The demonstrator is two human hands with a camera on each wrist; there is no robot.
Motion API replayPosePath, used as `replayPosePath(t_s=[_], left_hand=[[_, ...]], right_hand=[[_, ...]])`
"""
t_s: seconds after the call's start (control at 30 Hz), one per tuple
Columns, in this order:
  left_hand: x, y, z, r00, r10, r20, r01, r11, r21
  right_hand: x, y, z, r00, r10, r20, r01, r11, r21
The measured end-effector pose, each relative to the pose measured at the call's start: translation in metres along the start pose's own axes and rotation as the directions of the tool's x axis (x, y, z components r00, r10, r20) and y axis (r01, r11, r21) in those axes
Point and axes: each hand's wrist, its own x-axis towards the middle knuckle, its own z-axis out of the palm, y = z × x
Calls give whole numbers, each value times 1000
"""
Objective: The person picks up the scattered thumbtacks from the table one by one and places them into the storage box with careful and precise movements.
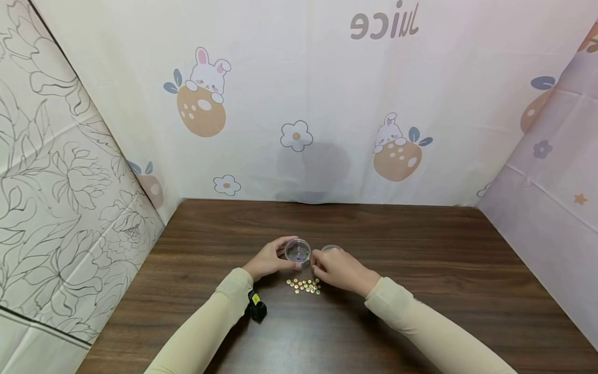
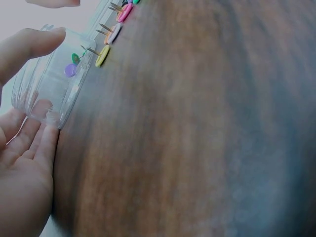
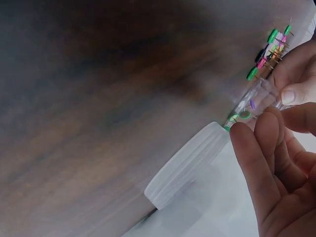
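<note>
My left hand (image 1: 273, 258) grips a small clear plastic jar (image 1: 298, 251) by its sides, thumb nearer me and fingers on the far side. Inside it lie a purple thumbtack (image 2: 70, 70) and a green thumbtack (image 2: 75, 59). Just right of the jar is my right hand (image 1: 343, 267), its fingers curled and the thumb close to the fingertips (image 3: 244, 136). Whether something sits between those fingertips is hidden. Several thumbtacks (image 1: 303, 285) lie on the table in front of the jar, points up, their heads coloured green, pink and yellow in the wrist views.
A round clear lid (image 3: 185, 165) rests on the table right of the jar, partly behind my right hand in the head view. A black device with a yellow mark (image 1: 257, 306) is at my left wrist. Dark wood table (image 1: 420, 322) meets a printed curtain at its back.
</note>
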Motion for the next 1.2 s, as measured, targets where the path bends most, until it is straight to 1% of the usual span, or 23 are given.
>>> replayPosePath(t_s=[0.23, 0.4, 0.5, 0.67, 0.73, 1.0, 1.2], left_hand=[[1, 1, 0, 1000, 4, -6, -4, 1000, 15], [1, 1, 1, 1000, 7, -4, -7, 1000, 6], [0, 7, 0, 1000, 9, 3, -9, 1000, 2], [-6, 24, -1, 999, 29, 30, -29, 1000, -1], [-7, 25, -2, 999, 29, 37, -29, 1000, 0], [1, 3, 0, 1000, 6, 5, -6, 1000, 4], [1, -1, 1, 1000, 2, -7, -2, 1000, 8]], right_hand=[[-7, 1, 4, 999, -1, 43, 0, 1000, 19], [-12, 1, 7, 999, -36, 35, 35, 999, 28], [-14, 1, 8, 998, -58, 26, 57, 998, 30], [-15, 1, 6, 997, -63, 38, 61, 997, 40], [-16, 0, 6, 997, -66, 38, 65, 997, 37], [-15, -2, 8, 996, -93, 18, 93, 995, -19], [-14, -2, 10, 995, -103, 15, 104, 993, -58]])
